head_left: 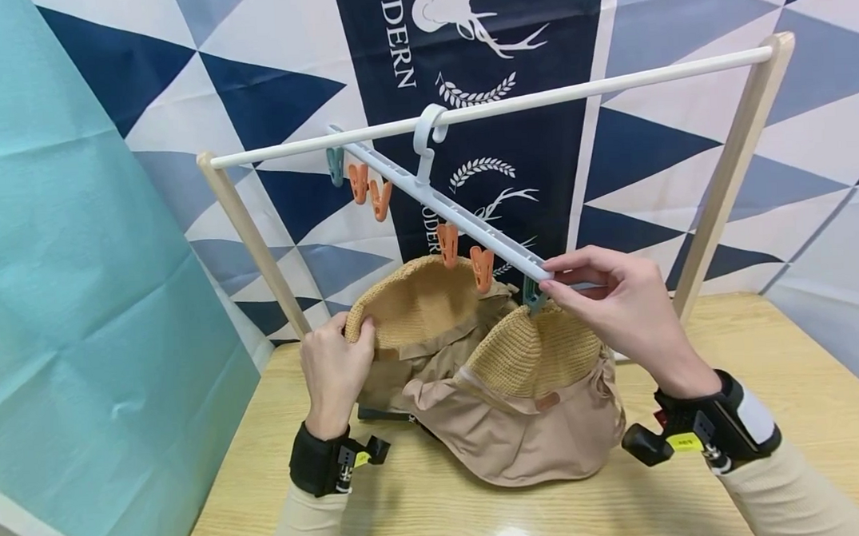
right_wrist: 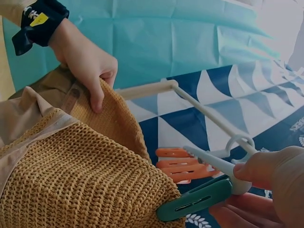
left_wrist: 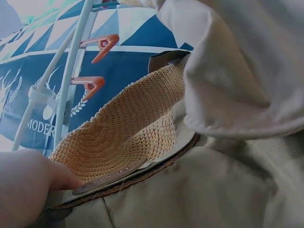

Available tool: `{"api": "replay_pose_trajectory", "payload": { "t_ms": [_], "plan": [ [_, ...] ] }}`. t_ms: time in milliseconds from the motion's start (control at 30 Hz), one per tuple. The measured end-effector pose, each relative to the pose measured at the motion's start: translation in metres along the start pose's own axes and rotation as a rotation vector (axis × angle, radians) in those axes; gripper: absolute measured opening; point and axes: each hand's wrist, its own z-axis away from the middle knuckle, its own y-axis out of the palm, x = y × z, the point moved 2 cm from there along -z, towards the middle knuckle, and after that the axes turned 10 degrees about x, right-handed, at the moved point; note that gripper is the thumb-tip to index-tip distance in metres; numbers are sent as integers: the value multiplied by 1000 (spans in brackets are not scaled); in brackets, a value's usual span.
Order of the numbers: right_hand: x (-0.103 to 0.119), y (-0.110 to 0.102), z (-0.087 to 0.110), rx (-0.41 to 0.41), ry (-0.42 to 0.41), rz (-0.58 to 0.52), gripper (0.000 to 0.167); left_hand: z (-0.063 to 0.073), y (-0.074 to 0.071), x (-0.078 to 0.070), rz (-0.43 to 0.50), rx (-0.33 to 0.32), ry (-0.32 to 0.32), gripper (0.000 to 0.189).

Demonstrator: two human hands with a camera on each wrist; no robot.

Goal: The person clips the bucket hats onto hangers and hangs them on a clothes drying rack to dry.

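My left hand (head_left: 336, 364) grips the woven edge of a sun hat (head_left: 417, 304), straw-coloured with khaki cloth. Another sun hat (head_left: 523, 440), with a straw crown and beige cloth brim, hangs in front of it on the right. A dark green clip (right_wrist: 197, 199) bites the edge of this front hat's crown. That clip sits at the near end of a pale blue clip hanger (head_left: 463, 218), whose tip my right hand (head_left: 622, 307) pinches between thumb and fingers. Several orange clips (head_left: 482, 268) and a teal clip (head_left: 335, 166) hang along the hanger.
The hanger's hook (head_left: 424, 140) loops over the white rod (head_left: 609, 87) of a rack with wooden posts (head_left: 731, 175). Below is a light wood table (head_left: 781, 412). Patterned cloth (head_left: 683, 137) covers the back, and a turquoise sheet (head_left: 94, 331) stands on the left.
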Motion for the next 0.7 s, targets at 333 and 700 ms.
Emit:
{"api": "replay_pose_trajectory", "payload": {
  "t_ms": [333, 700],
  "plan": [
    [-6, -1, -4, 22, 28, 21, 23, -20, 3, -6, -18, -3, 21, 41],
    [-6, 0, -6, 36, 35, 29, 22, -34, 20, -20, -6, 27, 63, 39]
  ]
}}
